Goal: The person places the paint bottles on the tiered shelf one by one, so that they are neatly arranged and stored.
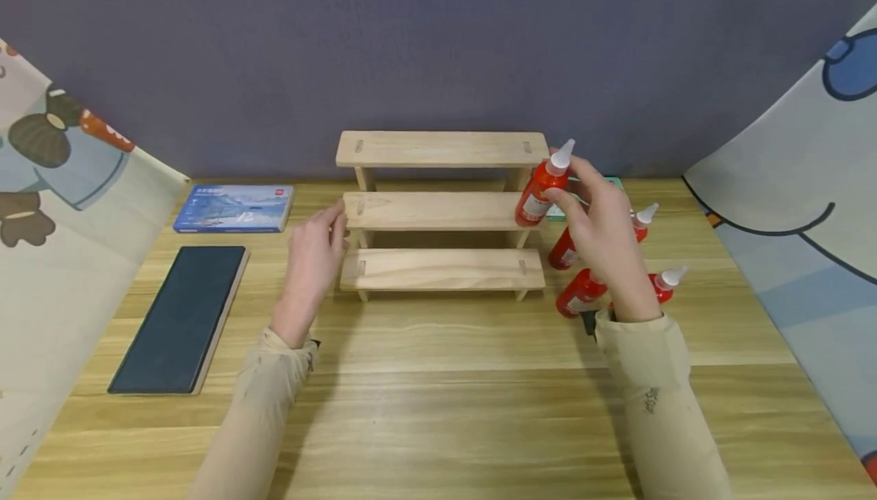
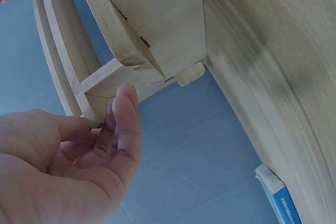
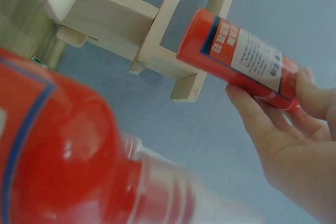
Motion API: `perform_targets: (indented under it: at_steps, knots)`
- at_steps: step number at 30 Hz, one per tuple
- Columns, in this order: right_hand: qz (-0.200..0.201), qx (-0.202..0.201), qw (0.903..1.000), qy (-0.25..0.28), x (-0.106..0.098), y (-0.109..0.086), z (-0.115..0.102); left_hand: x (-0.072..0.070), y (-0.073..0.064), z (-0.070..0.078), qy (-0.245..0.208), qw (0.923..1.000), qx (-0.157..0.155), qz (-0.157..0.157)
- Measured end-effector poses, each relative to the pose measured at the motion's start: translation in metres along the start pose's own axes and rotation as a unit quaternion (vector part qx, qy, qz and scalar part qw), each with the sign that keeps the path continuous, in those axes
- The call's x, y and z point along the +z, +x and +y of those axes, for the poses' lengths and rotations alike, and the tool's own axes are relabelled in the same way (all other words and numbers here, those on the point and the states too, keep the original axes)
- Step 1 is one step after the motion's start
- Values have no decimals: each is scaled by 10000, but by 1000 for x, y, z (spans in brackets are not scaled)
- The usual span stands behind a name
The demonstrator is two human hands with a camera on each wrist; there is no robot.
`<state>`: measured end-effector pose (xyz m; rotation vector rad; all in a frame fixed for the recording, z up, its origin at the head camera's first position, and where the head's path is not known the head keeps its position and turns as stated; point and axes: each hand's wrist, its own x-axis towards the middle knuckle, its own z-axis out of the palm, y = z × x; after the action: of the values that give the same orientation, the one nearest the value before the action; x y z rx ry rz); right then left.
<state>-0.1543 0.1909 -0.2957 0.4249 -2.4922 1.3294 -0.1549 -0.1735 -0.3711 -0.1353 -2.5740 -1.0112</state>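
Note:
A three-step wooden rack (image 1: 438,270) stands in the middle of the table. My left hand (image 1: 318,245) is at the left end of its middle step, and in the left wrist view the thumb and fingers (image 2: 126,129) pinch the corner of a wooden board (image 2: 97,109). My right hand (image 1: 603,218) holds a red bottle (image 1: 537,199) with a white pointed nozzle, slightly tilted, at the right end of the middle step. The right wrist view shows the bottle (image 3: 241,59) between thumb and fingers, its base toward the rack. Whether the base touches the step cannot be told.
Several more red bottles (image 1: 578,293) stand right of the rack, partly behind my right forearm. A green item (image 1: 613,182) lies behind my right hand. At left are a blue box (image 1: 234,209) and a dark flat tablet-like slab (image 1: 180,321). A grey-blue partition (image 1: 438,43) rises behind.

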Motion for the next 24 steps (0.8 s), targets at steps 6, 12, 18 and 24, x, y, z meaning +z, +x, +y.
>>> perform_targets:
  at_steps: [6,12,18,24]
  knots:
    - [36,118,9999,-77,3,7,0,0,0,1,11,10000,18,22]
    - [15,114,9999,-57,4,11,4,1,1,0,-13,10000,26,0]
    - [-43,144,9999,-23,7,15,6,1,1,-1,27,10000,50,36]
    - [-109,68,9999,-22,9,18,8,1,1,-1,-22,10000,9,3]
